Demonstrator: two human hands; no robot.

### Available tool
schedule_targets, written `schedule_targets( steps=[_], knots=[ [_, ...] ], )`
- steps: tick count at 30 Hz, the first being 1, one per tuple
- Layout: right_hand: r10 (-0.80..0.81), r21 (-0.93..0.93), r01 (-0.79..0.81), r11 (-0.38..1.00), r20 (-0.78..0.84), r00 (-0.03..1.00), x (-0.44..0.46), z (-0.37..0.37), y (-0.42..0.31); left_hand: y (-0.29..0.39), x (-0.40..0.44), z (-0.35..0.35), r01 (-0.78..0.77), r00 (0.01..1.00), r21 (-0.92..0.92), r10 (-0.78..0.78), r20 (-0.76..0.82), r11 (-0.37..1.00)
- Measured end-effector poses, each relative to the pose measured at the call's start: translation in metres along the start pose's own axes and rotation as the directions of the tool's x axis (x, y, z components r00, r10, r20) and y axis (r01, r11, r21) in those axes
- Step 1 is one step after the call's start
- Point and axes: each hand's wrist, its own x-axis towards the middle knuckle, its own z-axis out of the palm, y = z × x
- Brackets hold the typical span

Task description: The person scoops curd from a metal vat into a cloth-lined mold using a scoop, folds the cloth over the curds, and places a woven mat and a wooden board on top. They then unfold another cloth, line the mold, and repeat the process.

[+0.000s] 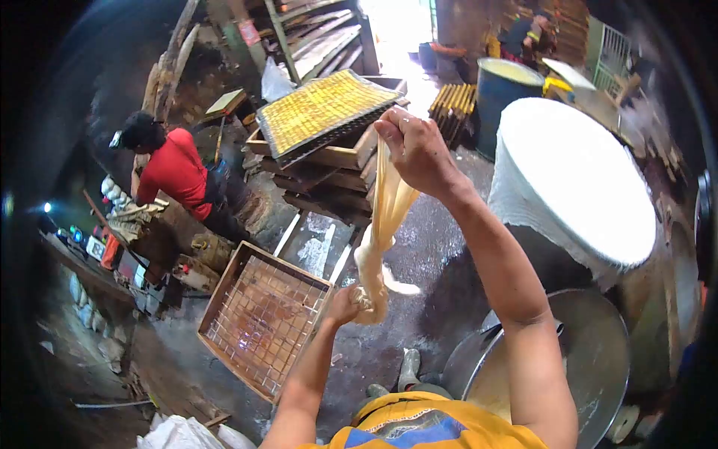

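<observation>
A wet, cream-yellow cloth (389,198) hangs bunched and partly twisted in front of me. My right hand (420,146) is raised and closed around its upper end. Lower and to the left, my left hand (346,305) grips the gathered bottom part, where the cloth is paler and a loose end sticks out to the right. Just left of my left hand is a square wooden frame (224,299) with a wire-like grid across its reddish-brown inside. Beyond my right hand, a tray of yellow, grid-marked slabs (325,108) rests tilted on stacked wooden frames (329,157).
At right stands a large round vessel covered with white cloth (576,179); below it is a wide metal vat (598,352). A blue drum (490,101) stands behind. A person in red (176,172) bends at the left; another person (520,37) is far back. The floor (441,239) looks wet.
</observation>
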Motion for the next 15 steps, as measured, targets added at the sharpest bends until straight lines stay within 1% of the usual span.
schedule_targets(
  steps=[1,3,4,5,6,7,8,9,10,11,14,15],
  knots=[
    [-0.079,0.006,0.079,0.997,-0.016,0.997,0.007,0.004,-0.016,-0.001,-0.006,-0.001,-0.061,0.993,0.039,0.064,-0.101,0.997],
    [-0.110,0.003,0.110,0.994,-0.008,0.994,0.020,0.007,-0.058,-0.011,-0.023,-0.003,-0.153,0.939,0.141,0.189,-0.288,0.978],
    [-0.171,-0.006,0.171,0.985,-0.029,0.985,0.028,0.008,-0.075,-0.016,-0.027,-0.006,-0.333,0.874,-0.004,0.307,-0.376,0.943],
    [-0.204,-0.018,0.204,0.979,-0.012,0.979,0.033,0.006,-0.097,-0.019,-0.023,-0.015,-0.442,0.855,-0.031,0.410,-0.317,0.897],
    [-0.272,-0.050,0.270,0.962,-0.042,0.961,0.039,0.010,-0.112,0.014,-0.040,-0.033,-0.415,0.910,-0.470,0.358,-0.210,0.779],
    [-0.338,-0.083,0.333,0.939,-0.066,0.939,0.045,0.015,-0.126,0.041,-0.055,-0.039,-0.443,0.896,-0.659,0.322,-0.306,0.608],
    [-0.360,-0.103,0.352,0.930,-0.074,0.930,0.048,0.016,-0.146,0.075,-0.074,-0.056,-0.472,0.878,-0.708,0.346,-0.330,0.525],
    [-0.382,-0.125,0.371,0.920,-0.085,0.920,0.052,0.017,-0.165,0.089,-0.083,-0.068,-0.547,0.835,-0.541,0.372,-0.405,0.639],
    [-0.497,-0.174,0.476,0.862,-0.103,0.862,0.059,0.021,-0.176,0.093,-0.082,-0.077,-0.574,0.817,-0.478,0.429,-0.385,0.665],
    [-0.504,-0.210,0.485,0.849,-0.044,0.862,0.061,0.020,-0.190,0.095,-0.084,-0.085,-0.600,0.798,-0.413,0.484,-0.358,0.685],
    [-0.587,-0.293,0.557,0.777,-0.015,0.810,0.069,0.022,-0.201,0.092,-0.086,-0.095,-0.610,0.787,-0.443,0.438,-0.434,0.657],
    [-0.619,-0.318,0.587,0.744,0.002,0.785,0.073,0.015,-0.198,0.094,-0.093,-0.100,-0.634,0.771,-0.487,0.442,-0.458,0.601]
  ],
)
